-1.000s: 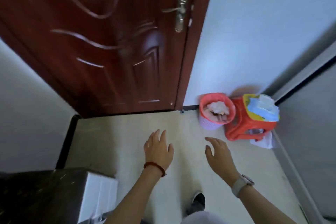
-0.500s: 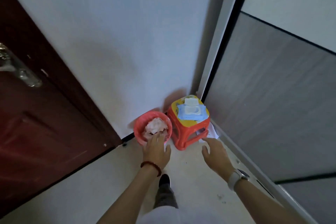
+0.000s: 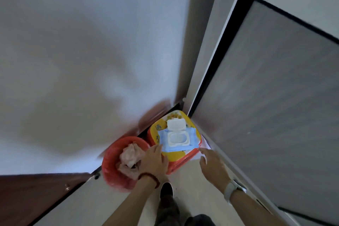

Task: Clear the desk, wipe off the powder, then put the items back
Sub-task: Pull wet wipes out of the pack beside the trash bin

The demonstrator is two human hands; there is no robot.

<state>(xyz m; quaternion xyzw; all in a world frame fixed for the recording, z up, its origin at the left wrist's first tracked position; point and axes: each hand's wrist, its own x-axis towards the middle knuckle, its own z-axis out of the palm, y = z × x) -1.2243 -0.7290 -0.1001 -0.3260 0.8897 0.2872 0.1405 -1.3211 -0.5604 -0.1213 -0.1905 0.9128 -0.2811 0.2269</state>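
Both hands reach forward in the lower middle of the frame. The left hand (image 3: 153, 161), a dark red bead bracelet (image 3: 149, 178) at its wrist, is held over the rim between the round red plastic waste basket (image 3: 110, 167) and the stool, fingers loosely extended and holding nothing; its fingertips (image 3: 158, 146) are at the near left corner of the light blue pack of wet wipes (image 3: 178, 140). Whether they touch it I cannot tell. The pack lies flat on the yellow-topped red plastic stool (image 3: 183, 159), its white flip lid (image 3: 176, 124) standing open. The right hand (image 3: 212, 164), with a pale wristwatch (image 3: 232, 190), is spread and empty just right of the stool. Crumpled whitish paper (image 3: 131, 158) fills the basket. The stool sits in the corner between a white wall (image 3: 82, 51) and a grey panel (image 3: 266, 106); a dark brown door (image 3: 27, 198) shows at lower left.
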